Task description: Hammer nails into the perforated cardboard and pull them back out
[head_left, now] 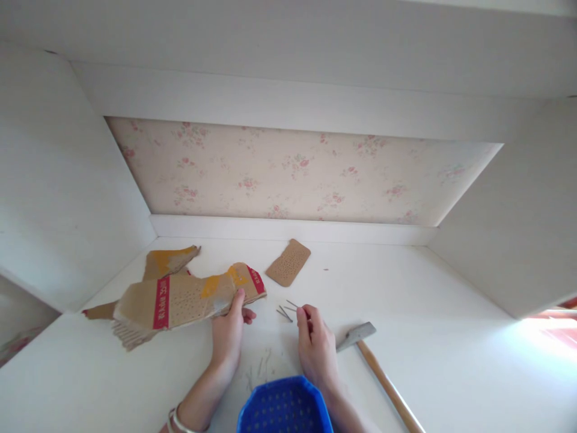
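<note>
Just beside loose nails (285,314), the right hand (317,341) pinches thin nails (291,303) while the left hand (229,332) grips torn cardboard (187,299).

Kinda retro cream backing with pink flower bunches (297,174) behind the flat white counter (396,276), with a plain white left panel (76,168) and greyish right panel (505,222) flanking it. Something blurry and reddish (563,331) at far right too.

Head camera: worn above and behind the grip, facing forward and down.
Left hand (229,334) and right hand (316,344): viewed near, from the wearer's own side.
Blue basket (279,382): on the wearer's side of the grip, cut by the bottom edge.
Floral wall (288,180): faced nearly straight on, beyond the grip, farther off.
</note>
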Motion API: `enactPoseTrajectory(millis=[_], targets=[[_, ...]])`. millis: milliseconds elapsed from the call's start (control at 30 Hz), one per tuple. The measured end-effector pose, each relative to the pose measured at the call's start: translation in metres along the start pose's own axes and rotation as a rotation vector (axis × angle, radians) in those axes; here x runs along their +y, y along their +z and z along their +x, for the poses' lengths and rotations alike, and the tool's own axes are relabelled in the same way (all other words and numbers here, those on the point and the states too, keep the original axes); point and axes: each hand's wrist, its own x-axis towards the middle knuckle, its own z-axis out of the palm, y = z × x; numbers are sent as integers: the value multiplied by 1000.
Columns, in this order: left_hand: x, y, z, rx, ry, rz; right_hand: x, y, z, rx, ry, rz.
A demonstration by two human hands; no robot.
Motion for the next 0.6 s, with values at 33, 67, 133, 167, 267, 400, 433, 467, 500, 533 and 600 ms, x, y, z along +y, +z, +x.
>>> enactPoseTrajectory(millis=[33,67,133,167,267,400,433,467,500,533,600], targets=[[-1,0,1,-4,-5,3,1,0,1,-6,-9,13],[-1,1,2,-15,-5,23,2,1,1,-18,-23,26],[-4,1,1,-40,1,73,2,1,2,-60,-63,50],[-5,1,1,-50,6,89,2,1,2,-85,-87,60],[-8,1,0,-65,14,122,2,0,1,-143,-146,76],[-7,0,-1,-86,6,146,3,0,0,-211,-210,48],[-6,0,-2,-90,5,142,3,0,-1,-229,-225,31],[-6,0,-2,-95,5,141,3,0,-1,-244,-236,10],[-6,0,-2,-98,6,147,4,1,-2,-256,-244,-13],[-6,0,-2,-102,8,158,4,2,-2,-264,-250,-39],[-7,-1,-1,-111,16,185,5,4,-2,-272,-253,-93]])
